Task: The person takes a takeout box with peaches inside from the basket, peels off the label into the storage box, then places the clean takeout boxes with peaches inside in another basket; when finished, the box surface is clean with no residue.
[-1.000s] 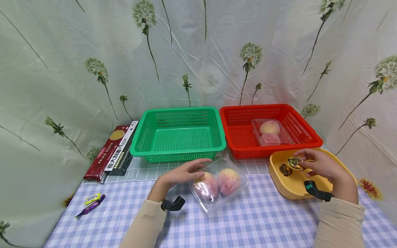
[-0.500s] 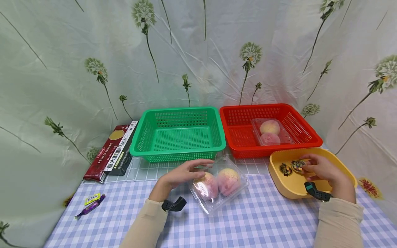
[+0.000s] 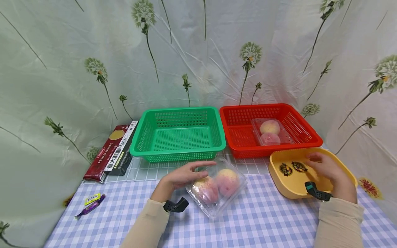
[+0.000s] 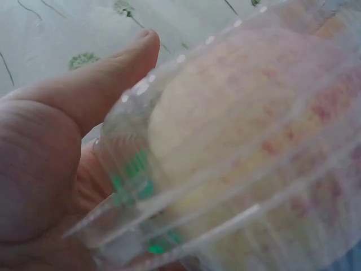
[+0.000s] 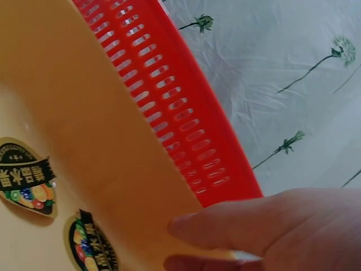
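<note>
A clear plastic box (image 3: pixel 214 213) with two pink-and-yellow peaches (image 3: pixel 206 189) lies at an angle on the table, in front of the baskets. My left hand (image 3: pixel 185 175) holds its left side; the left wrist view has the thumb beside the plastic and the other fingers partly hidden behind it. Inside the yellow basin (image 3: pixel 283 187) is my right hand (image 3: pixel 327 168), fingers loosely bent and no object visible in them. Two black fruit stickers, a left sticker (image 3: pixel 285 169) and a right sticker (image 3: pixel 299 167), lie in the basin near those fingers.
Behind stand a green basket (image 3: pixel 178 151) and a red basket (image 3: pixel 266 150); the red one contains another box of peaches (image 3: pixel 270 127). Pasta packages (image 3: pixel 114 151) lie at the left. Two small wrapped sweets (image 3: pixel 92 205) are on the checked cloth (image 3: pixel 248 220).
The right sticker, earlier at my right fingertips, now lies apart from them on the basin floor, and that hand has drawn back slightly. The peach box has shifted a little nearer.
</note>
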The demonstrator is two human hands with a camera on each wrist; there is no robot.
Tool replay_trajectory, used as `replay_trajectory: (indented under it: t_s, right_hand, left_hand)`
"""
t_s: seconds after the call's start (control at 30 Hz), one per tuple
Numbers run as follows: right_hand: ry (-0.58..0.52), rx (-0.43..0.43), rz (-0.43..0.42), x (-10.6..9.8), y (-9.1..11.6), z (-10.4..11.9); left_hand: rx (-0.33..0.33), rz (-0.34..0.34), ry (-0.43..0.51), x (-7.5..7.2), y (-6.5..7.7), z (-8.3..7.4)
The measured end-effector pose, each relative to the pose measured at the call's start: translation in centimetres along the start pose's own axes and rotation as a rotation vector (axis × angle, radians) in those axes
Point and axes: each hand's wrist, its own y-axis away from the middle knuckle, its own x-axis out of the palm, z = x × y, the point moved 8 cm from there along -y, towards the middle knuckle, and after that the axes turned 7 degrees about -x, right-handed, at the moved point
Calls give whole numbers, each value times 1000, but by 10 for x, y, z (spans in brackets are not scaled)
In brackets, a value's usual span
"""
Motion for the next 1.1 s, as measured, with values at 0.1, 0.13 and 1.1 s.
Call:
replay_trajectory:
  t_s: [0.1, 0.13, 1.1]
  right_hand:
    - [-2, 41, -73, -11, 3, 1]
    - [-21, 66, -103, -14, 5, 0]
    - [-194, 62, -380, -7, -10, 5]
  left_hand:
    - [-22, 0, -11, 2, 0, 0]
    - [-30, 8, -15, 4, 0, 1]
    - [34, 22, 115, 16, -5, -13]
